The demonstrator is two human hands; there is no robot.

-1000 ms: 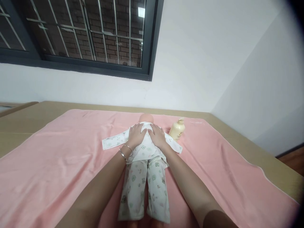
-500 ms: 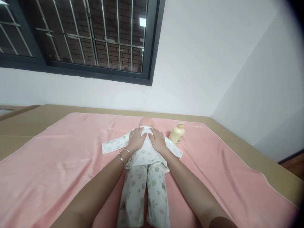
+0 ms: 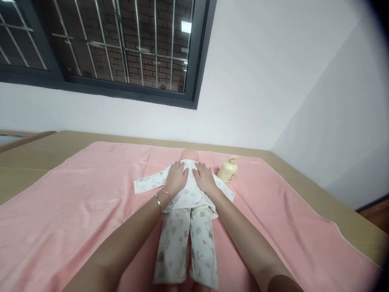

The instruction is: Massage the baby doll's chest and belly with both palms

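Note:
A baby doll (image 3: pixel 189 155) in a white patterned shirt (image 3: pixel 187 194) and matching trousers (image 3: pixel 174 247) lies on a pink blanket, its head away from me and its sleeves spread to the sides. My left hand (image 3: pixel 176 178) rests flat on the left of the doll's upper body, fingers pointing toward the head. On the other side, my right hand (image 3: pixel 205 177) lies in the same way. Both hands are open and touch the shirt. Two bracelets (image 3: pixel 161 199) circle my left wrist. The doll's face is not visible.
The pink blanket (image 3: pixel 91 194) covers much of a tan surface (image 3: pixel 304 186). A pale yellow pump bottle (image 3: pixel 227 170) leans or lies close to the doll's right-hand sleeve. Behind stand a white wall (image 3: pixel 243 81) and a dark-framed barred window (image 3: pixel 127 48).
The view has shifted slightly, so the doll and hands appear a little further right, with more of the trouser ends showing. Both hands have spread slightly apart on the shirt.

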